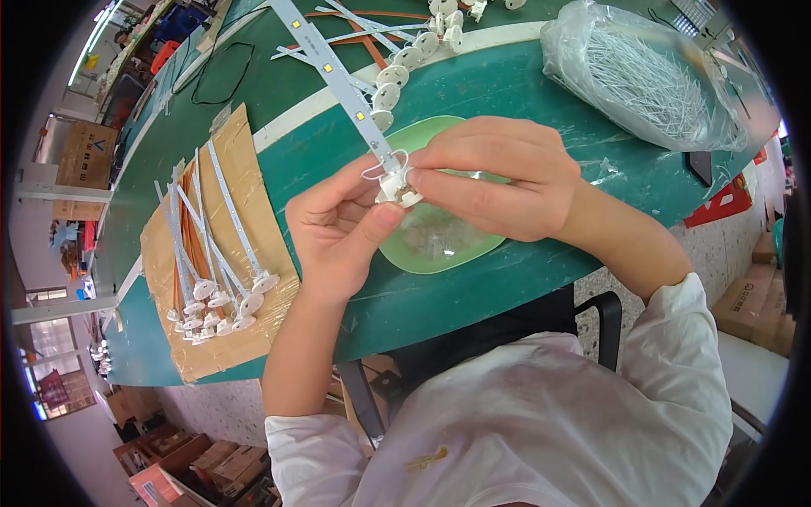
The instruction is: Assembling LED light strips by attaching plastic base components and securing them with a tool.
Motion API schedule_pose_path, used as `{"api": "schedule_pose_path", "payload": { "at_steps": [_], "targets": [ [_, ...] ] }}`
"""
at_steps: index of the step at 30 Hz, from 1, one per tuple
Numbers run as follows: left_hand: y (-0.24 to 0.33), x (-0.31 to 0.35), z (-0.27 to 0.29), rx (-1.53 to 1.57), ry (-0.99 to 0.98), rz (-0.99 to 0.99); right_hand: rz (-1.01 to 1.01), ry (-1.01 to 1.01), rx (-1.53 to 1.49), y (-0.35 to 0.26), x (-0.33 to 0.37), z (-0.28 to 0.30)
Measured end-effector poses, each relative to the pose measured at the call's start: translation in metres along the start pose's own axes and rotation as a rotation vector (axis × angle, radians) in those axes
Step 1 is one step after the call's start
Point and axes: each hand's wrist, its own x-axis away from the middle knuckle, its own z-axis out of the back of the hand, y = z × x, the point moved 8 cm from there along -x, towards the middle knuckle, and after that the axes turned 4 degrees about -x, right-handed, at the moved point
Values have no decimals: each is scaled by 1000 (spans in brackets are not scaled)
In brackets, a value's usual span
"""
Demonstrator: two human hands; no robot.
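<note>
Above a green bowl [490, 245], my left hand [334, 224] grips the white plastic end cap [397, 191] of an LED strip [342, 89]. The strip is a narrow pale bar with yellow LEDs, slanting up and away to the left. Thin white wires [372, 171] loop out where the bar meets the cap. My right hand [498, 177] has its thumb and forefinger pinched together against the cap and wires; what lies between those fingertips is too small to make out. Small clear pieces lie in the bowl, partly hidden beneath my hands.
Left of me, finished-looking LED strips with white round caps [245, 308] lie on a cardboard sheet [198, 359]. More capped strips [397, 76] lie at the far side. A clear bag of thin white wires [646, 84] rests at the right, near a dark phone-like object [699, 167].
</note>
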Motion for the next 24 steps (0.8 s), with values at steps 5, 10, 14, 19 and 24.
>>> {"api": "schedule_pose_path", "payload": {
  "at_steps": [5,10,14,19,24],
  "targets": [
    [5,1,1,-81,-16,-25,4,4,0,-1,1,-1],
    [-1,5,2,-86,57,-10,-36,82,47,1,2,-1],
    [-7,8,-1,-90,116,-11,-111,84,106,0,1,-4],
    [-11,9,4,-48,176,54,-163,62,126,0,-2,-6],
    [-12,4,6,139,194,122,-85,13,30,9,-3,-4]
  ]
}}
